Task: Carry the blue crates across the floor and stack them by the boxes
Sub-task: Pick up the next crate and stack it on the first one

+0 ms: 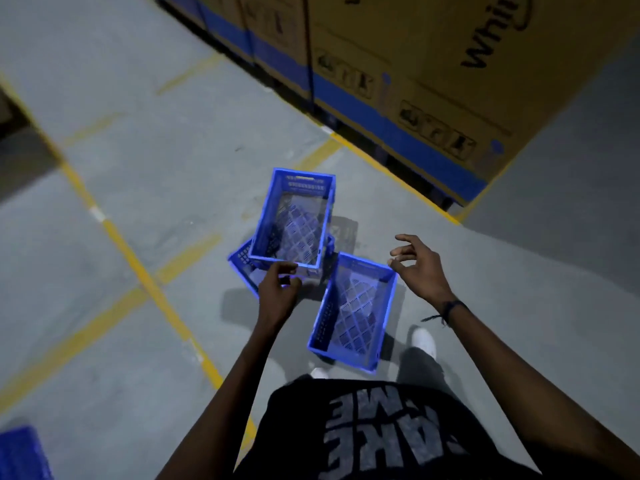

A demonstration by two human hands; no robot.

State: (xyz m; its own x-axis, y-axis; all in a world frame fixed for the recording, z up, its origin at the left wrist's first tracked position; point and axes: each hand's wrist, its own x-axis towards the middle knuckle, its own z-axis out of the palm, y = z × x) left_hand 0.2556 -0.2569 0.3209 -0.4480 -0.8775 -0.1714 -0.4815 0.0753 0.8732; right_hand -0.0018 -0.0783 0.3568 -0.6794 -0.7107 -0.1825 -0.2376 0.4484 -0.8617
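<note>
Blue plastic, slotted and lattice-bottomed: the upper crate (292, 220) sits askew on a lower crate (242, 263), its long axis running away from me toward the cardboard boxes (433, 64). Nothing that I can make out lies in it. My left hand (278, 289) has its fingers curled at the near rim of that upper crate; whether they truly grip it I cannot tell. A third crate (353, 311) stands just beside the stack on the grey concrete floor (138, 168), also lengthwise away from me, holding nothing; its near end is close to my white shoes (424, 341). My right hand (415, 265) hovers above its far corner, fingers loosely spread, holding nothing. The boxes are brown with a blue band, lined along a yellow floor stripe (381, 168).
</note>
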